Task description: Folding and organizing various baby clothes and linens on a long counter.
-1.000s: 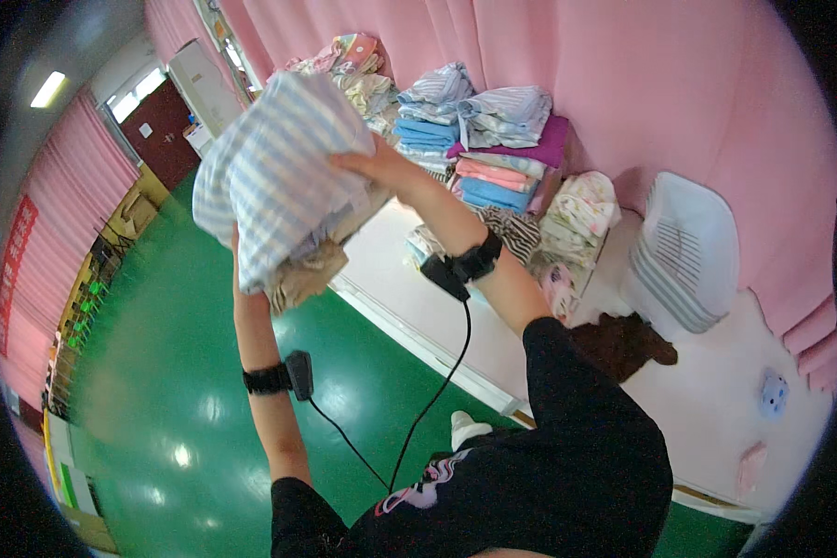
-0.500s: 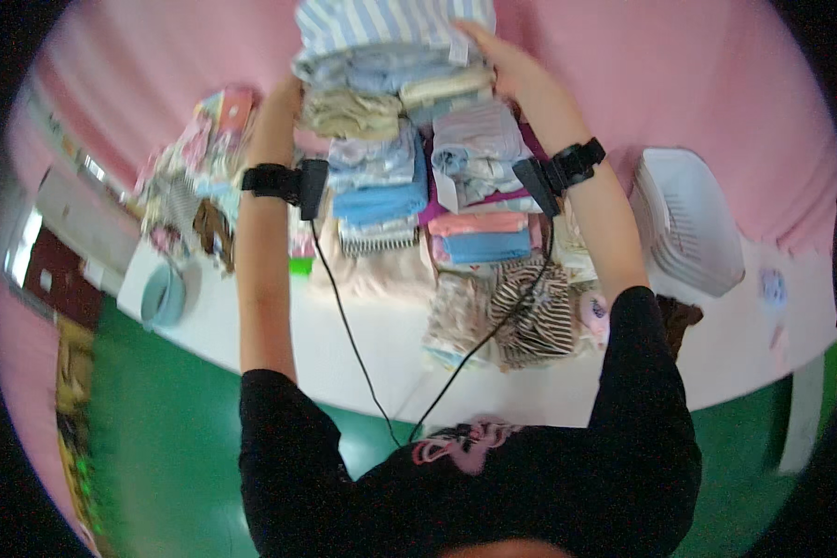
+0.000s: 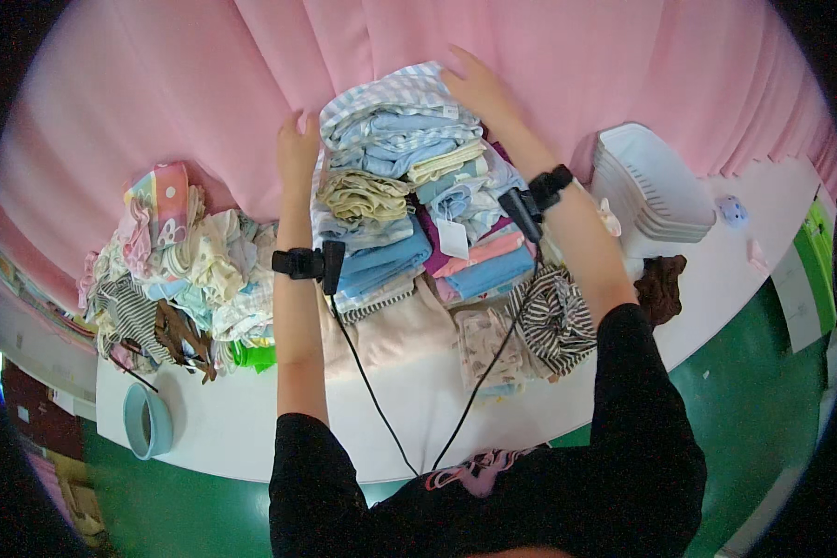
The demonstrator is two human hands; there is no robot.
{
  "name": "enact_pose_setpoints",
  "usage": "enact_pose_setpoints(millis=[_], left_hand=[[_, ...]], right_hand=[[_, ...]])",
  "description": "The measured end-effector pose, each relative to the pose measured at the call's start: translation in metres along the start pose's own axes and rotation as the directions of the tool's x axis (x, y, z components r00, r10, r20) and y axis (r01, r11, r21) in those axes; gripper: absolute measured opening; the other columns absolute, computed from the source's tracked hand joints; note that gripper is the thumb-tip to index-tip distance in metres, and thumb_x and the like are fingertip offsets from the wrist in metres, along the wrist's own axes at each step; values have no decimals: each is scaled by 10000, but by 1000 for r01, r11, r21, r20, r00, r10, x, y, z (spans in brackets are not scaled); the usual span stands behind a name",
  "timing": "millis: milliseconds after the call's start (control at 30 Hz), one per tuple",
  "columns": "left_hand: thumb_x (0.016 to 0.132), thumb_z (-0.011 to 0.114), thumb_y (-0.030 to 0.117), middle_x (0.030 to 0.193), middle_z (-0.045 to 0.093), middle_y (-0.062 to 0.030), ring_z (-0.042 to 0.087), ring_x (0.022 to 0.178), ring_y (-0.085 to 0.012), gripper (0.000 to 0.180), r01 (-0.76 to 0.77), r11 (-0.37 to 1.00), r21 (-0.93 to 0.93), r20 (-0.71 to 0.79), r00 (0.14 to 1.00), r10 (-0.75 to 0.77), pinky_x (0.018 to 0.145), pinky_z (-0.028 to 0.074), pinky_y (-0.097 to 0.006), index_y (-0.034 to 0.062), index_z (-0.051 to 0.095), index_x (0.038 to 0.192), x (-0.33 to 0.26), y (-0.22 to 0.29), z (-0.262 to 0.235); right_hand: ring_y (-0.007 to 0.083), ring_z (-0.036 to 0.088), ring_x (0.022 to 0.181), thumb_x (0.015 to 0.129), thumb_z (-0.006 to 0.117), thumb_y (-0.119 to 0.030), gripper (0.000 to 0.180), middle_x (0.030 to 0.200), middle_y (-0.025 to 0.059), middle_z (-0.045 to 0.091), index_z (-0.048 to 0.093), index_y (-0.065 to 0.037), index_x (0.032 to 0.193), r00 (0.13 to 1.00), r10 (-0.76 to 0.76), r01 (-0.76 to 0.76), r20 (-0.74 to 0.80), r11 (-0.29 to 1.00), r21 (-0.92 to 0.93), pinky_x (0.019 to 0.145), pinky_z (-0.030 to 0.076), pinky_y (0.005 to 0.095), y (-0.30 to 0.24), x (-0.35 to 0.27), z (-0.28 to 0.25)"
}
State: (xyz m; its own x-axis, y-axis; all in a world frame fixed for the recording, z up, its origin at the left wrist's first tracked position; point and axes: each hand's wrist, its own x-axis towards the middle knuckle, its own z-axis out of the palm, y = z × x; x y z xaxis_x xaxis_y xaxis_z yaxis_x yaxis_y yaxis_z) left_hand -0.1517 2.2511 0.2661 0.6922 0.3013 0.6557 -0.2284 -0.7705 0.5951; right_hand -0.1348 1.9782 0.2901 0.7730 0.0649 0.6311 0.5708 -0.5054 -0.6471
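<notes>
A tall stack of folded clothes stands at the far middle of the table, with a blue-and-white striped cloth on top. At its left side my left hand is open, fingers apart, beside the striped cloth. My right hand is open too, fingers stretched out by the stack's upper right corner. Lower in the pile lie a crumpled olive-beige cloth, a folded blue cloth and a pink cloth. A white tag hangs at the front.
A loose heap of clothes lies at the left, behind a light blue round container. Nested white baskets stand at the right near a brown cloth. A striped bundle sits in front. Pink curtain hangs behind the table.
My hands were against both sides of the upper stack; now they are spread at its edges with fingers apart. The view has shifted, and the stack appears lower in it.
</notes>
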Motion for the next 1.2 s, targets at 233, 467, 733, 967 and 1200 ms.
enact_pose_setpoints(millis=[233,467,733,967,1200], left_hand=[[760,468,351,1123,450,-168,441,1008,-330,468,-464,885,-51,266,847,460,840,355,-349,83,425,1140,-44,42,32],[812,433,305,1161,410,-187,403,1060,-314,412,-394,891,-224,348,822,451,872,325,-339,73,410,1152,-30,34,25],[827,443,180,976,553,-126,516,904,-179,283,-245,852,-463,161,922,352,789,376,-261,-30,510,1005,-157,79,-27],[804,388,377,694,565,-193,545,695,-347,420,-126,989,78,867,498,-5,625,414,-395,8,579,743,-318,40,18],[729,423,544,632,564,-131,554,654,-282,561,421,869,262,874,278,-398,605,423,-361,3,568,751,-381,10,44]], right_hand=[[273,388,1071,766,397,-407,475,1141,102,445,414,-127,1149,968,-139,203,210,923,-327,873,313,426,38,-26,55],[258,342,1113,789,442,-349,467,1198,117,386,399,-68,1159,938,-303,338,170,908,-246,915,280,349,41,-52,11],[253,497,942,787,453,-381,456,1050,143,510,466,-43,1092,961,151,-107,231,976,-192,810,378,321,77,-209,-139],[323,393,1062,679,500,-556,757,1132,218,420,350,-5,1175,677,632,-464,378,765,-447,900,296,344,129,-341,-155],[272,503,910,667,599,-407,589,958,176,525,455,8,1060,838,524,-444,154,817,-367,767,391,329,146,-381,-126]])
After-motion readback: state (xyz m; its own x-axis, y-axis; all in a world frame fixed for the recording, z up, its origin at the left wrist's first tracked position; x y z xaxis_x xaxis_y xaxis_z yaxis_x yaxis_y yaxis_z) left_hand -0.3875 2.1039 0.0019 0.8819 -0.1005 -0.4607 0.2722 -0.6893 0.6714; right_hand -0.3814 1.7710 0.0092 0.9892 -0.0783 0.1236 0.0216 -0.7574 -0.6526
